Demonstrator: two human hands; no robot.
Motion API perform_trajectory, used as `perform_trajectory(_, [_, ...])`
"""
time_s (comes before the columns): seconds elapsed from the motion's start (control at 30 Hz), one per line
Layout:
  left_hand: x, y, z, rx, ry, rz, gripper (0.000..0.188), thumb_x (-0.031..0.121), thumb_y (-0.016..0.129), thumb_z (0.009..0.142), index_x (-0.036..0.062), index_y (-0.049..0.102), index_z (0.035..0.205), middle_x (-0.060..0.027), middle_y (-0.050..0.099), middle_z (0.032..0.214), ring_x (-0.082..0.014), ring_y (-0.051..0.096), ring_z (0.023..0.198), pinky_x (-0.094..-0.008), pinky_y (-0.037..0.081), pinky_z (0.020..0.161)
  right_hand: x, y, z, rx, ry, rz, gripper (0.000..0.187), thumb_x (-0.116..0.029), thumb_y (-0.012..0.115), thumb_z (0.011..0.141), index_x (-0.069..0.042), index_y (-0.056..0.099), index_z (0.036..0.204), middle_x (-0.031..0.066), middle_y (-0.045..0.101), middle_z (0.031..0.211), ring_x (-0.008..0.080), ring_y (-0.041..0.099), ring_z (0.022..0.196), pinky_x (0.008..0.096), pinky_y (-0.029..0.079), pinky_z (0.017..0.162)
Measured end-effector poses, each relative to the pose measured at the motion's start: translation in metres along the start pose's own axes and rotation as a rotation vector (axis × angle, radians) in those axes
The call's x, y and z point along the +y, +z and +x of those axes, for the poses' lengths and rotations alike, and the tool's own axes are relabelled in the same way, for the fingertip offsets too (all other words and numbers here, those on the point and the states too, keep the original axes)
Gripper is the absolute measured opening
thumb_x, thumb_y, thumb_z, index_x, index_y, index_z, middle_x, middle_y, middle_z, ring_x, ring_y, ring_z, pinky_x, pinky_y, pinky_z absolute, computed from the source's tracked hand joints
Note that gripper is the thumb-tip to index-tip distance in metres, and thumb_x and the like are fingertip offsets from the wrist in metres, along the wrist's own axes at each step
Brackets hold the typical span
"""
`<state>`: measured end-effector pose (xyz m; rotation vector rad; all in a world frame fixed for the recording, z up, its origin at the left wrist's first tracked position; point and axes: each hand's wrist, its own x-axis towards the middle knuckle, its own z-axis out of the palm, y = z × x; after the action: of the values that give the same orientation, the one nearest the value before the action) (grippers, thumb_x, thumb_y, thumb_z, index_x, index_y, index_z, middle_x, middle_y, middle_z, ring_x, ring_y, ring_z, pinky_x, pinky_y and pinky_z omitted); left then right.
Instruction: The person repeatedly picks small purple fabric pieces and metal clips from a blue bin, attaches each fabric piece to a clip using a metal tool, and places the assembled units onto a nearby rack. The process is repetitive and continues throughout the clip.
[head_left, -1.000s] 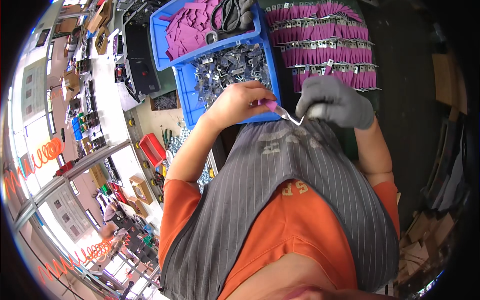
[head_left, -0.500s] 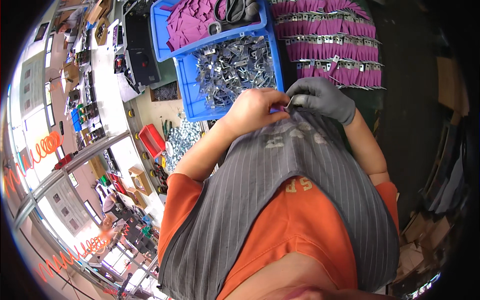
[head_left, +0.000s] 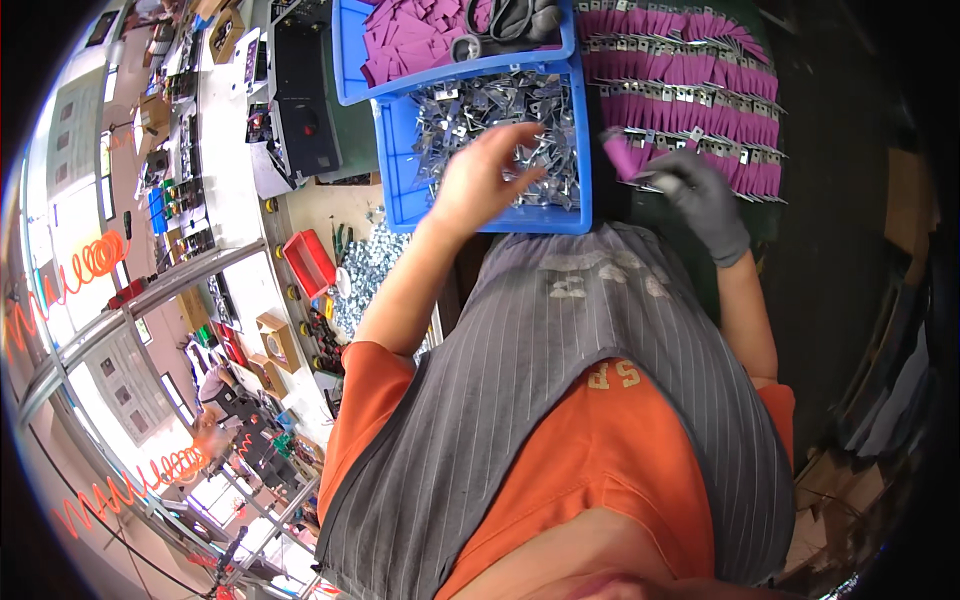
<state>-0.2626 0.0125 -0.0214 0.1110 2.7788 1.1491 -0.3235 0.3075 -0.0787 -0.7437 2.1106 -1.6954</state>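
My bare left hand (head_left: 474, 183) hovers over a blue bin (head_left: 402, 200) of small bent metal brackets (head_left: 470, 105). Its fingers and thumb are apart, slightly blurred, and nothing shows between them. My right hand (head_left: 703, 205), in a grey glove, is closed on a purple strip (head_left: 619, 155); a metal bracket appears to be joined to it, mostly hidden by the fingers. Just beyond that hand lie rows of purple strips with metal brackets (head_left: 690, 100) on a dark green surface.
Another blue bin (head_left: 350, 75) with loose purple strips (head_left: 410, 40) and a dark grey glove (head_left: 525, 22) overlaps the bracket bin's far side. Left of the bins are a red tray (head_left: 310, 262), a heap of small metal parts (head_left: 372, 275) and a black case (head_left: 302, 110).
My hands have come apart from their joint grip in front of the apron. The left went forward over the brackets; the right moved rightward toward the rows with the purple strip.
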Motion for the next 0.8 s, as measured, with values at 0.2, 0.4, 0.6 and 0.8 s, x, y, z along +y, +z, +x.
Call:
perform_trajectory(0.2, [-0.094, -0.002, -0.014, -0.154, -0.258, 0.536, 0.023, 0.022, 0.067, 0.079, 0.0167, 0.069, 0.101, -0.0078, 0.066, 0.097, -0.0287, 0.065, 0.088, -0.0406, 0.052, 0.077, 0.07, -0.052, -0.029, 0.435, 0.12, -0.565, 0.023, -0.017, 0.067, 0.085, -0.007, 0.065, 0.105, 0.0083, 0.064, 0.093, 0.0196, 0.062, 0.084, 0.0315, 0.05, 0.075])
perform_trajectory(0.4, [-0.116, 0.021, 0.001, -0.151, -0.238, 0.719, 0.027, 0.027, 0.068, 0.078, 0.0169, 0.069, 0.104, -0.009, 0.063, 0.107, -0.0299, 0.062, 0.1, -0.0414, 0.052, 0.082, 0.071, -0.04, -0.019, 0.508, 0.195, -0.294, 0.028, -0.01, 0.064, 0.087, -0.004, 0.06, 0.114, 0.0067, 0.063, 0.098, 0.0134, 0.061, 0.082, 0.0278, 0.05, 0.073])
perform_trajectory(0.6, [-0.105, 0.031, 0.007, -0.047, -0.259, 0.671, 0.012, 0.026, 0.066, 0.075, 0.0171, 0.073, 0.077, -0.0067, 0.069, 0.087, -0.0278, 0.065, 0.088, -0.0396, 0.053, 0.076, 0.009, 0.017, 0.013, 0.247, 0.042, -0.185, 0.023, -0.01, 0.065, 0.086, -0.006, 0.061, 0.108, 0.0031, 0.061, 0.092, 0.0097, 0.059, 0.074, 0.0235, 0.05, 0.067])
perform_trajectory(0.8, [-0.013, 0.025, -0.004, -0.15, -0.259, -0.269, 0.017, 0.022, 0.072, 0.08, 0.0066, 0.072, 0.087, -0.0069, 0.07, 0.079, -0.0133, 0.063, 0.067, -0.0275, 0.05, 0.066, -0.039, 0.067, 0.035, -0.175, -0.046, -0.005, 0.05, -0.023, 0.069, 0.082, -0.009, 0.053, 0.126, 0.0089, 0.061, 0.107, 0.0187, 0.063, 0.083, 0.0295, 0.052, 0.071])
